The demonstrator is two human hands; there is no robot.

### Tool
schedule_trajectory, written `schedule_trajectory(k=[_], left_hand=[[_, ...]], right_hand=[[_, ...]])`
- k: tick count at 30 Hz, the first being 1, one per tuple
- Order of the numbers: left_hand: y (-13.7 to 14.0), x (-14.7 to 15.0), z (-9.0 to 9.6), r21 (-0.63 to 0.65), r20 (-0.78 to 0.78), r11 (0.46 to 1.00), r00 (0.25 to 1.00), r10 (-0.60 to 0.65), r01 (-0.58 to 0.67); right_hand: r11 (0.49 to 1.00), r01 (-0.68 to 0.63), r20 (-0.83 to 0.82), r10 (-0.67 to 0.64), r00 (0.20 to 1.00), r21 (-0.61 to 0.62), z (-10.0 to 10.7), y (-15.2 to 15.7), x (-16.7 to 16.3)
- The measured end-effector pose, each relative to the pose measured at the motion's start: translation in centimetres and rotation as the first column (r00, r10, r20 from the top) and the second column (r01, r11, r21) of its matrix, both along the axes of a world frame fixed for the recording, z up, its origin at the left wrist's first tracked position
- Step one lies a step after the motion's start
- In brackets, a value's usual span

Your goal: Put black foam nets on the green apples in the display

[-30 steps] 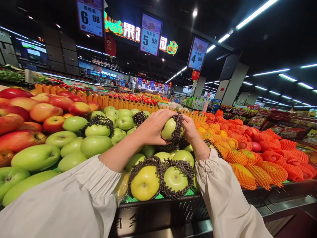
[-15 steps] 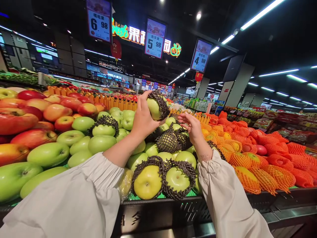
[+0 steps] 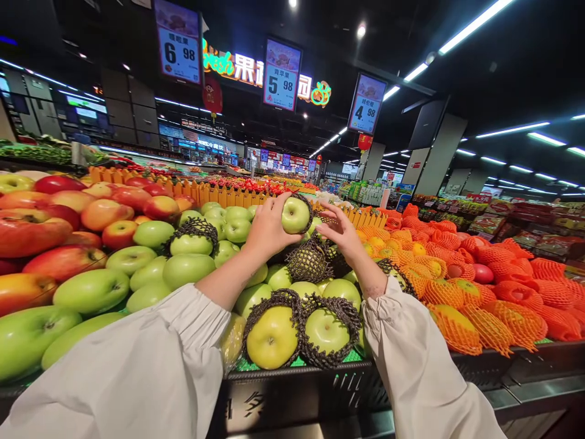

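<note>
In my left hand (image 3: 269, 228) is a green apple (image 3: 295, 214), its stem end turned toward me and a dark foam net around its far side. My right hand (image 3: 342, 235) hovers just right of it, fingers spread and slightly curved, holding nothing. Beneath both hands lies another apple wrapped in dark netting (image 3: 309, 262). Closer to me, at the bin's front edge, sit a yellow-green apple (image 3: 272, 337) and a green apple (image 3: 326, 329), each ringed by a dark net. More bare green apples (image 3: 189, 270) are piled to the left.
Red apples (image 3: 64, 253) heap up at far left. Oranges in orange foam nets (image 3: 450, 299) and fruit in red nets (image 3: 516, 299) fill the right side. A black bin edge (image 3: 292, 372) runs along the front; an orange picket fence (image 3: 219, 195) stands behind. Price signs (image 3: 282, 74) hang overhead.
My left hand has lowered the apple slightly and turned it so the stem end shows. My right hand has moved a little left, nearer the apple.
</note>
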State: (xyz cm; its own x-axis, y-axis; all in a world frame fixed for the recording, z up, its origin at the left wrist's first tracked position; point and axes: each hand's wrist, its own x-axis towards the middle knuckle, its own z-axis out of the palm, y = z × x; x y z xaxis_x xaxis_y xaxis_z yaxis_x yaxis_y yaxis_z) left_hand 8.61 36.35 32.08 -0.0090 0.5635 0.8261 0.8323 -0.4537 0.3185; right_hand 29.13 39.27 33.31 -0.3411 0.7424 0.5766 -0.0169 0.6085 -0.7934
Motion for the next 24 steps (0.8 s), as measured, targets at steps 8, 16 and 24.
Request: schedule_trajectory(k=[8, 16, 24], left_hand=[[0.2, -0.2, 0.4, 0.035, -0.306, 0.946, 0.905, -0.297, 0.322], [-0.1, 0.2, 0.9, -0.030, -0.312, 0.873, 0.826, -0.470, 0.486], [1.2, -1.0, 0.4, -0.157, -0.139, 0.985, 0.989, 0.046, -0.067]], right_hand=[[0.994, 0.024, 0.136, -0.039, 0.990, 0.110, -1.2, 0.5, -0.9], [0.953, 0.255, 0.066, -0.268, 0.961, 0.161, -1.6, 1.9, -0.5], [0.812, 0.568, -0.173, -0.546, 0.820, 0.134, -1.6, 4.0, 0.8]])
